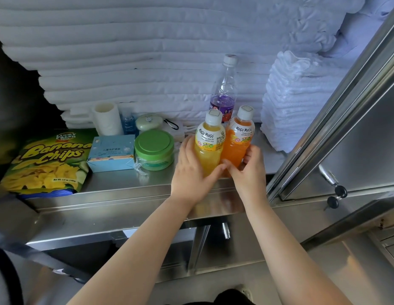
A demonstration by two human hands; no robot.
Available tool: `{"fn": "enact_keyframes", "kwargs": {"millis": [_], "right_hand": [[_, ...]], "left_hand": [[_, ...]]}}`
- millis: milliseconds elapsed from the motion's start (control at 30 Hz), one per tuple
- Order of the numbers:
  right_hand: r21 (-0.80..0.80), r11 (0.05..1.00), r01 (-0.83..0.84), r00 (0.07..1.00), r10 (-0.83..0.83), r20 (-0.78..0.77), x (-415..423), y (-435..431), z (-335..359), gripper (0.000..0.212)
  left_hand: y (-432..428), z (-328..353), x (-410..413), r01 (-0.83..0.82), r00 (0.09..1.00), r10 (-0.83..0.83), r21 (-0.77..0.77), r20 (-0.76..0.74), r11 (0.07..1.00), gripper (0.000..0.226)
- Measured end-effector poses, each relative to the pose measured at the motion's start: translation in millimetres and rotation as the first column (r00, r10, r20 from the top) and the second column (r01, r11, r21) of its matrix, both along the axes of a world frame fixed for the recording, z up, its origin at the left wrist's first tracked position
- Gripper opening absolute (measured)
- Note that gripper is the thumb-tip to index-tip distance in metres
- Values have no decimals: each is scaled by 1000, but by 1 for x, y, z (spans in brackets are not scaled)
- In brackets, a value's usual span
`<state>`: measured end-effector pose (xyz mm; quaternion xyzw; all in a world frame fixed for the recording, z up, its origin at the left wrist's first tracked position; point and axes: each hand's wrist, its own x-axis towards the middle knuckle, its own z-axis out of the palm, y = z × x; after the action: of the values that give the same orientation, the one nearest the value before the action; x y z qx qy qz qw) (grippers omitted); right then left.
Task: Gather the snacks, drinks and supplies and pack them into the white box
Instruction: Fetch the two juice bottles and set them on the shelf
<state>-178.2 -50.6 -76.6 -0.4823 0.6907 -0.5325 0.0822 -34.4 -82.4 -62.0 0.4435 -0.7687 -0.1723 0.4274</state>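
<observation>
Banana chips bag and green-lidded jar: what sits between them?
Head view: a light blue carton sits between the banana chips bag and the green-lidded jar.

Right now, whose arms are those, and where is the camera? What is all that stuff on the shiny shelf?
There is no machine here: those are a person's two bare arms. The one picture comes from a camera worn on the person's head, looking forward and down. The left hand grips a yellow juice bottle and the right hand grips an orange juice bottle; both are upright, side by side, at the front of a metal shelf. Also there: a bag of banana chips, a small blue box, a green-lidded tub, a paper roll, and behind the juices a clear bottle with purple drink. Folded white towels are stacked behind. The white box for packing is not in view.
</observation>
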Motion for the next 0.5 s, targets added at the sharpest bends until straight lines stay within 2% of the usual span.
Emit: {"fn": "enact_keyframes", "kwargs": {"millis": [100, 333, 500], "right_hand": [[-2, 1000, 7, 1000, -7, -20, 0, 1, -1, 63], [1, 1000, 12, 999, -12, -33, 1, 1, -1, 60], [42, 998, 47, 998, -46, -40, -2, -4, 0, 60]], "left_hand": [[0, -3, 9, 133, 991, -131, 115, -22, 984, 85], [5, -7, 6, 24, 1000, -25, -10, -9, 1000, 80], [1, -2, -5, -50, 997, 51, 29, -54, 998, 79]]}}
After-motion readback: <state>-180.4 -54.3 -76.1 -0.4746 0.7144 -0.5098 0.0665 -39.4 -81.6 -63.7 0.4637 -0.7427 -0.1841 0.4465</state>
